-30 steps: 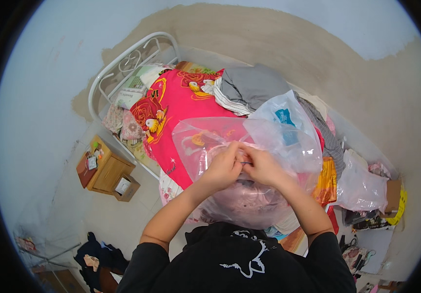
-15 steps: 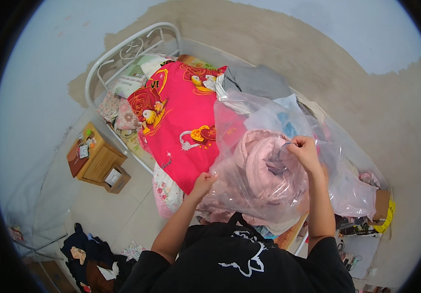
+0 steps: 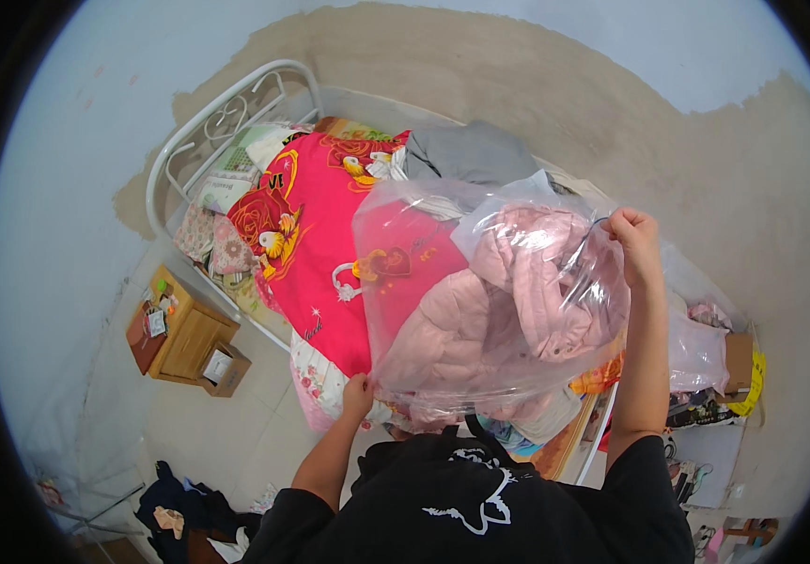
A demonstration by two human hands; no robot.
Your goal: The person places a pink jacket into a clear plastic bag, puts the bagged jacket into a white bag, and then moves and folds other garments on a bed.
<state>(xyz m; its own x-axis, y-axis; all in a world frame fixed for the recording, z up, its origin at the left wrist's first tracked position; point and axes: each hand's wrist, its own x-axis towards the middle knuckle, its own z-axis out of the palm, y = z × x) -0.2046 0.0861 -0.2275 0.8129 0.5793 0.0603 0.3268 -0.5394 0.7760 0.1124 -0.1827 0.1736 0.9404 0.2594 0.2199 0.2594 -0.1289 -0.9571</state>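
A pink padded jacket [image 3: 452,324] lies bunched under and inside a clear plastic cover [image 3: 381,226] above the bed. My right hand [image 3: 632,246] is raised at the cover's right side, fingers closed on a thin dark hook, like that of a clothes hanger [image 3: 598,223]. Low at the cover's left corner, my left hand [image 3: 358,397] pinches the plastic edge. The jacket's collar and front face the right hand; most of the hanger is hidden by it.
A bright pink printed blanket [image 3: 330,226] covers the bed, below a white metal headboard [image 3: 156,179]. Grey cloth [image 3: 471,155] lies by the wall. A wooden bedside cabinet [image 3: 189,334] stands left, with dark clothes [image 3: 184,512] on the floor. A cardboard box [image 3: 739,367] sits right.
My right hand has moved right and up, drawing the jacket and cover with it. My left hand has moved down and left, so the plastic is spread wider.
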